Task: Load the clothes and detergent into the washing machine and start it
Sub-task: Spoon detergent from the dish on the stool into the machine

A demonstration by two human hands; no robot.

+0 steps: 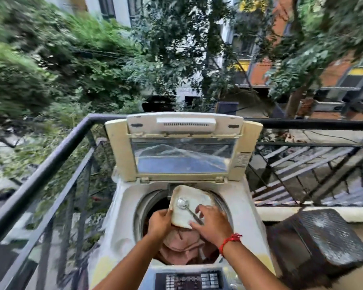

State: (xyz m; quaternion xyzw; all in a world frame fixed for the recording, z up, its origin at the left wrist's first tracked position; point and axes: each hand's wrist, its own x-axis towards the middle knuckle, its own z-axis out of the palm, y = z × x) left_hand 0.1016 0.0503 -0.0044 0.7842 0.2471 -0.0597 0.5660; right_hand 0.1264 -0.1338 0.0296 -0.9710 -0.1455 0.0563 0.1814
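Observation:
A top-loading washing machine [241, 208] stands on a balcony with its lid [182, 147] raised. Brownish-pink clothes [182, 243] fill the drum. Over the drum I hold a cream-white detergent container [188, 199], tilted. My left hand [158, 223] grips its left edge. My right hand [213, 223] rests on its lower right side and holds the handle of a metal spoon [183, 204], whose bowl lies on the white surface. A red thread is tied around my right wrist. The dark control panel [192, 280] is at the near edge.
A black metal railing [50, 162] runs along the left and behind the machine. A dark speckled box [327, 239] stands to the right of the machine. Trees and buildings lie beyond the balcony.

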